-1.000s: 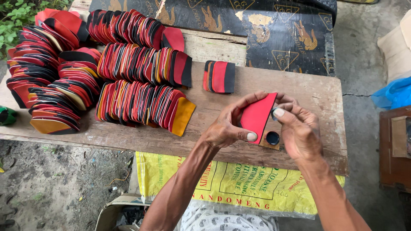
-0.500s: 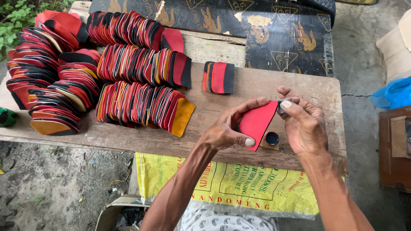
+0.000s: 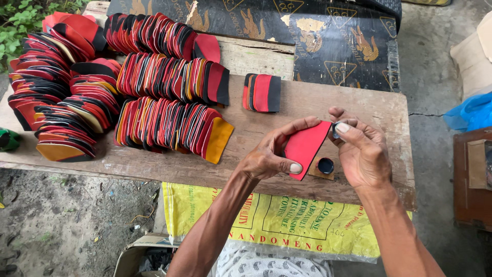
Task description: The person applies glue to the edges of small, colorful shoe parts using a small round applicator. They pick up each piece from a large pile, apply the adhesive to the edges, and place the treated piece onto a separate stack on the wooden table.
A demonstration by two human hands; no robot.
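From the head view, the left hand (image 3: 267, 156) holds a red piece (image 3: 306, 147) of flat material above the wooden surface (image 3: 359, 110). Its fingers are clamped on the left edge of the piece, with the thumb at the lower corner and the other fingers on the upper edge. The right hand (image 3: 363, 153) is just beside it, and its fingers are closed on a small dark thing (image 3: 335, 128) at the upper right corner of the red piece; I cannot tell what this thing is. Under the red piece, on the surface, stands a small round pot (image 3: 325, 165) with dark content, on a little brown pad.

To the left on the same surface lie long rows of red and black pieces (image 3: 169, 123), close together and overlapping. A small separate stack (image 3: 262, 93) lies between these rows and the hands. Behind the surface lies a black sheet (image 3: 307, 36) with yellow printed figures. A yellow sack (image 3: 277, 223) hangs below the front edge.
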